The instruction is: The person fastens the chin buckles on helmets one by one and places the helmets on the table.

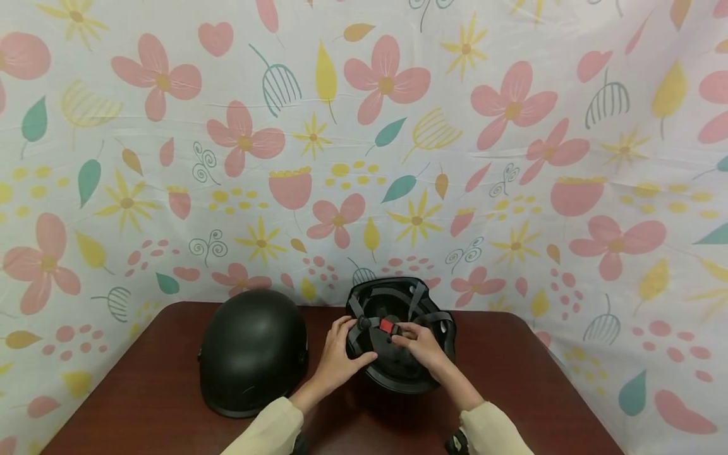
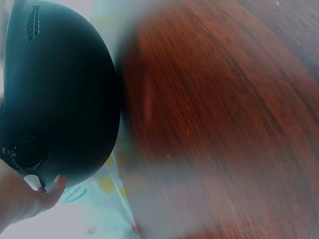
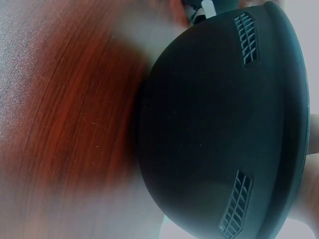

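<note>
A black helmet (image 1: pixel 392 381) lies upturned on the table, its padded inside, grey straps and a red buckle (image 1: pixel 387 325) facing up. My right hand (image 1: pixel 423 346) pinches the dark end of the buckle between thumb and fingers. At the helmet's left side, my left hand (image 1: pixel 338 357) holds the edge, fingers bent at the rim beside the strap and thumb reaching inward; some fingertips are hidden. The left wrist view shows the smooth shell (image 2: pixel 65 99) with a round knob and part of a hand. In the right wrist view, the shell (image 3: pixel 209 124) has two grid vents.
A second black helmet (image 1: pixel 253 354) stands dome up on the table, left of my left hand. The dark red-brown wooden table (image 1: pixel 512 379) reaches back to a white cloth (image 1: pixel 375 158) patterned with flowers and leaves, hanging behind its far edge.
</note>
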`<state>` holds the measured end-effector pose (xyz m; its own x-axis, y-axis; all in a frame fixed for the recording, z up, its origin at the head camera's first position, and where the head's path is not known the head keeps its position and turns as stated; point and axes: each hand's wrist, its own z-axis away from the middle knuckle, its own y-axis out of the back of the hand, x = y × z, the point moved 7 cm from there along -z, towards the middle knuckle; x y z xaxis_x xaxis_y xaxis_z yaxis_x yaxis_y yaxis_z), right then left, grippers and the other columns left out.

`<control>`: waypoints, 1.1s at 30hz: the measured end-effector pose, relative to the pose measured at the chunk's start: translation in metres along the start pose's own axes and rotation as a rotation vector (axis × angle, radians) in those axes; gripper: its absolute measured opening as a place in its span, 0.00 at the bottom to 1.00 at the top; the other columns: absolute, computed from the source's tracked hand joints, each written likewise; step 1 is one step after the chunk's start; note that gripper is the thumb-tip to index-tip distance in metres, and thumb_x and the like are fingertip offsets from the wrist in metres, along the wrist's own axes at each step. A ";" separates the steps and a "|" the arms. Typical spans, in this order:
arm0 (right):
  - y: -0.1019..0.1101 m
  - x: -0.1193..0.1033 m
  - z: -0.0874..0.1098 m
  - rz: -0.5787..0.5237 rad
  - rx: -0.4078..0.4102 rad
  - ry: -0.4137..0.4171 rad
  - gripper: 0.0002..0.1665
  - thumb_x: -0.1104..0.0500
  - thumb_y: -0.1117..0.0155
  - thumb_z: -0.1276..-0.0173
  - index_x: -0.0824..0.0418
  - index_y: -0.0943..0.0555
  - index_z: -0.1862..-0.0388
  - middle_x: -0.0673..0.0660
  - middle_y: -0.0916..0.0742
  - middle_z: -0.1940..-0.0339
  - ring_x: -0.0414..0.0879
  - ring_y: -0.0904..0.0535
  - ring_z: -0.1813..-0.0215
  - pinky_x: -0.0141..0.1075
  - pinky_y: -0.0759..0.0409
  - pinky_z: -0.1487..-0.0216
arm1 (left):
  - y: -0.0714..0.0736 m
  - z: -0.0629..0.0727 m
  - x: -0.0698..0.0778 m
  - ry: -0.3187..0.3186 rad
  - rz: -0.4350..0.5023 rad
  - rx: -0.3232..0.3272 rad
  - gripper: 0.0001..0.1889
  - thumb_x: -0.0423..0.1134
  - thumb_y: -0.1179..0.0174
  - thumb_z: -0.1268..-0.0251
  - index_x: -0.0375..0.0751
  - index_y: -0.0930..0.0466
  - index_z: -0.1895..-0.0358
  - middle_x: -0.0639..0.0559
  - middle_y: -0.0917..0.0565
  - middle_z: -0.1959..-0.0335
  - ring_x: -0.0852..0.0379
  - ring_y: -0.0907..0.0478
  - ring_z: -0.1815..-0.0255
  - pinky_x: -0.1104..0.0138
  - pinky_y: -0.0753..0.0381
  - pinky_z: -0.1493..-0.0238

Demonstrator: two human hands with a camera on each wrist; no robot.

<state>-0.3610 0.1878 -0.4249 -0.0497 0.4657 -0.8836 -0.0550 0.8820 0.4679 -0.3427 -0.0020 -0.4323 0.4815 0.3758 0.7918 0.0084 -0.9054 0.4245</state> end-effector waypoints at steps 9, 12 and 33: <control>0.007 -0.003 0.003 -0.089 -0.051 0.021 0.25 0.61 0.42 0.27 0.68 0.28 0.34 0.67 0.18 0.41 0.57 0.20 0.41 0.53 0.24 0.39 | -0.003 -0.001 0.001 -0.017 0.035 0.005 0.35 0.42 0.30 0.42 0.36 0.35 0.32 0.34 0.39 0.29 0.34 0.39 0.31 0.37 0.36 0.37; 0.013 -0.005 0.003 -0.073 -0.042 0.030 0.25 0.60 0.42 0.27 0.67 0.28 0.34 0.66 0.18 0.41 0.57 0.20 0.41 0.52 0.24 0.38 | -0.004 0.000 0.000 -0.018 0.054 0.010 0.35 0.42 0.30 0.41 0.36 0.34 0.33 0.34 0.39 0.30 0.33 0.39 0.31 0.36 0.36 0.37; 0.079 -0.014 -0.005 0.031 0.166 0.080 0.23 0.60 0.42 0.26 0.64 0.26 0.35 0.67 0.18 0.41 0.58 0.22 0.38 0.48 0.23 0.38 | 0.001 -0.005 -0.009 0.002 0.090 0.051 0.35 0.44 0.29 0.44 0.38 0.32 0.34 0.35 0.37 0.30 0.35 0.37 0.30 0.38 0.34 0.36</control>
<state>-0.3692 0.2502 -0.3754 -0.1278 0.4915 -0.8615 0.1128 0.8702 0.4797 -0.3510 -0.0050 -0.4370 0.4807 0.2929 0.8265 0.0098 -0.9443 0.3289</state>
